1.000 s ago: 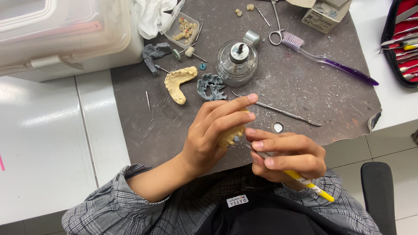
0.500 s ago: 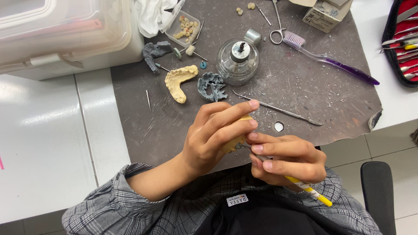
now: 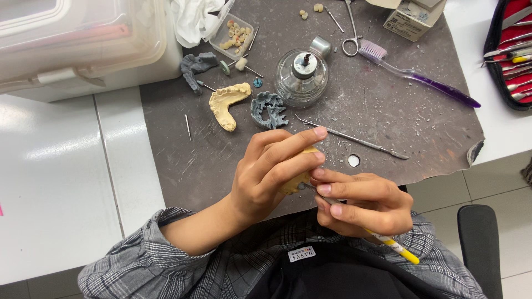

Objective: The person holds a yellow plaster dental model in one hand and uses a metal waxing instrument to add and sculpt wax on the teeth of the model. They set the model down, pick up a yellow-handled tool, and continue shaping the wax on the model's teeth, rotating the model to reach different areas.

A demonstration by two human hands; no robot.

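My left hand point(image 3: 271, 171) curls around a small yellow plaster dental cast point(image 3: 296, 180), mostly hidden by the fingers. My right hand point(image 3: 360, 202) grips a thin tool with a yellow and white handle point(image 3: 396, 249), its metal tip touching the cast. Both hands hover at the near edge of a grey work mat point(image 3: 388, 111), above my lap.
On the mat lie a yellow jaw cast point(image 3: 228, 102), a grey impression point(image 3: 267, 109), a glass spirit lamp point(image 3: 302, 77), a long metal instrument point(image 3: 354, 138), a purple toothbrush point(image 3: 415, 75), scissors point(image 3: 351, 33) and a small tray of teeth point(image 3: 233, 33). A clear plastic box point(image 3: 77, 39) stands far left, a red tool case point(image 3: 512, 50) far right.
The hands have stayed close together, shifting slightly; the right hand's tool keeps working against the cast. Nothing on the mat has moved.
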